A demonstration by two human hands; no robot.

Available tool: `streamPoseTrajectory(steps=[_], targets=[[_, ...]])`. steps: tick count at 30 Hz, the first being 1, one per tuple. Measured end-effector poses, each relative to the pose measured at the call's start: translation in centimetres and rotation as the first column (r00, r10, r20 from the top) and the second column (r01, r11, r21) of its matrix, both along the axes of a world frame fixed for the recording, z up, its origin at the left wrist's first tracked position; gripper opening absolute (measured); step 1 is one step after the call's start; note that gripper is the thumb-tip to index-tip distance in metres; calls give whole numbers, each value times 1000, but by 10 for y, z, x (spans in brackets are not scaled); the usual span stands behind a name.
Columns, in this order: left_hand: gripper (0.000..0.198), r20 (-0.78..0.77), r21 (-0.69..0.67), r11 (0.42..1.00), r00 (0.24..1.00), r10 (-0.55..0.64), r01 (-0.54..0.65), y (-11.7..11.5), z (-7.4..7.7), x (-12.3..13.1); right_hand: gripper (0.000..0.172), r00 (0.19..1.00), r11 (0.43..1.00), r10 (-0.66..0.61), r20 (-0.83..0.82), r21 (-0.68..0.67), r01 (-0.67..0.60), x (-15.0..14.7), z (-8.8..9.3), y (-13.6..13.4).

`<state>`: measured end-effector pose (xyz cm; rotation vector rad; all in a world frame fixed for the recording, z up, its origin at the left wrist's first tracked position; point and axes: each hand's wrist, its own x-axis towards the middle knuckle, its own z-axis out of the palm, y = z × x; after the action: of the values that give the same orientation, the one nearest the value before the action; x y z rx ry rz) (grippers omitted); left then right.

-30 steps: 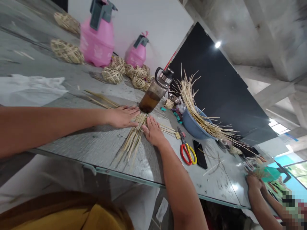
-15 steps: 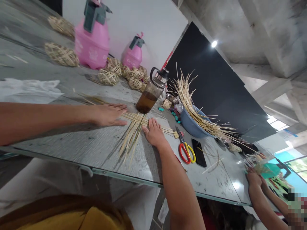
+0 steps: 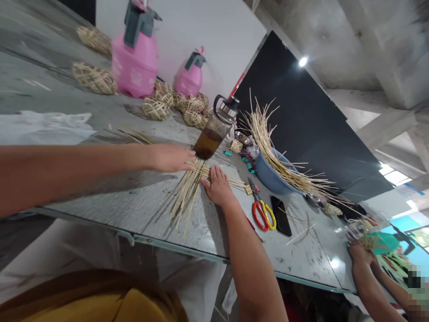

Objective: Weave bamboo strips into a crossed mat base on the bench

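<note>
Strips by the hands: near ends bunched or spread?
Spread: the strips fan out across the table, with gaps showing between their near ends.

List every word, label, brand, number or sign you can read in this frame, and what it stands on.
None readable.
Large pink spray bottle: pale print, too blurred.
Small pink spray bottle: pale print, too small and blurred.
Drink bottle and phone: no lettering that I can make out.

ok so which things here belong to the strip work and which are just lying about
Probably for the job: crossed strips, yellow clip at their ends, scissors, strips in the blue basin
Seemingly just lying about: phone, bottle of brown liquid
</note>
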<state>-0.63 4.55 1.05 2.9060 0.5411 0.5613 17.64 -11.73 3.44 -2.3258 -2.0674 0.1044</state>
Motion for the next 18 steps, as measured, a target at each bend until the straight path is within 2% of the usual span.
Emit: streamPoseTrajectory(steps=[2, 6, 14, 18], targets=[[53, -38, -28, 998, 998, -55, 54, -19, -6, 5, 72, 1000, 1000, 0, -5, 5, 0, 0, 0, 0], [68, 22, -61, 998, 1000, 3, -2, -39, -15, 5, 72, 1000, 1000, 2, -14, 14, -2, 0, 1, 0], [73, -32, -13, 1000, 999, 21, -21, -39, -16, 5, 70, 1000, 1000, -20, -6, 12, 20, -2, 1, 0], [77, 26, -20, 994, 994, 106, -106, -38, -24, 6, 70, 1000, 1000, -12, -11, 14, 12, -1, 0, 0]])
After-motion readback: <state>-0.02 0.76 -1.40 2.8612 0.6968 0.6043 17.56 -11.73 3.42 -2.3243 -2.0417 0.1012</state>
